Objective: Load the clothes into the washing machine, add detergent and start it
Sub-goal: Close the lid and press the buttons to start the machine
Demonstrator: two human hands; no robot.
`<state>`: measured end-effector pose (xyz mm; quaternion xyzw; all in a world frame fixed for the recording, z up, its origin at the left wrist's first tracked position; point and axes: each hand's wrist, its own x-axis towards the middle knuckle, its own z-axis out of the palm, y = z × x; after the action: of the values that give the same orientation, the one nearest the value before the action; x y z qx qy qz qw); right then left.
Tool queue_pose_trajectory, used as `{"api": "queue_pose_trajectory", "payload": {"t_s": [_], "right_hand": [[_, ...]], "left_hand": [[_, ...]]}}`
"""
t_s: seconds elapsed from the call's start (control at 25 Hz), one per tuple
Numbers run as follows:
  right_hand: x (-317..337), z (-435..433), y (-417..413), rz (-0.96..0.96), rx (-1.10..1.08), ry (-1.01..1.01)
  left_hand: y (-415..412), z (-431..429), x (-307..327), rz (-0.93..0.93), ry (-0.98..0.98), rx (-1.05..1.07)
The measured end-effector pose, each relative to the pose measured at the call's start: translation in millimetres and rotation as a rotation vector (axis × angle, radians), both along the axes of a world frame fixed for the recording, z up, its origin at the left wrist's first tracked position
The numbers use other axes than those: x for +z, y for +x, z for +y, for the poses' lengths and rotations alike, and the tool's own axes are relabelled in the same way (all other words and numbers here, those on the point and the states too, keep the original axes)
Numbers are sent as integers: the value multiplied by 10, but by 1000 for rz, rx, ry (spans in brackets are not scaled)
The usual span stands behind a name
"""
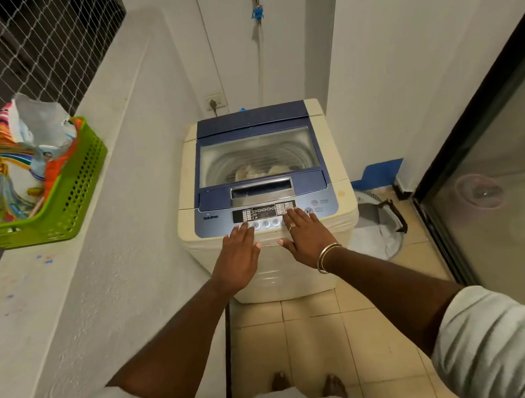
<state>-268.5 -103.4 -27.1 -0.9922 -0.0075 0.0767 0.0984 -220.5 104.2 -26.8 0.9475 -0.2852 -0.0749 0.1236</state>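
Observation:
A cream top-loading washing machine (185, 175) with a blue lid stands ahead of me, its lid down. Through the lid's clear window (257, 156) pale clothes (262, 169) show in the drum. My left hand (237, 259) lies flat, palm down, its fingertips on the left buttons of the blue control panel (214, 219). My right hand (305, 235), with a ring and bangles, lies flat too, fingertips on the panel's right side near the display. Neither hand holds anything. A colourful detergent bag (26, 155) stands open in a green basket (66, 203) on the ledge at my left.
A white ledge (112, 250) with netting above runs along the left. A grey laundry bag or bin (378, 227) and a blue dustpan (379, 174) sit right of the machine. A glass sliding door (501, 186) closes off the right side. A tap and hose (259, 34) hang on the back wall.

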Motion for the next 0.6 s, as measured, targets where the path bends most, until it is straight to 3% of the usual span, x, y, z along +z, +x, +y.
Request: {"api": "queue_pose_trajectory", "payload": {"t_s": [0.6], "right_hand": [[-42,198,-154,39,-88,-39]], "left_hand": [[-45,36,0,62,55,-83]]}}
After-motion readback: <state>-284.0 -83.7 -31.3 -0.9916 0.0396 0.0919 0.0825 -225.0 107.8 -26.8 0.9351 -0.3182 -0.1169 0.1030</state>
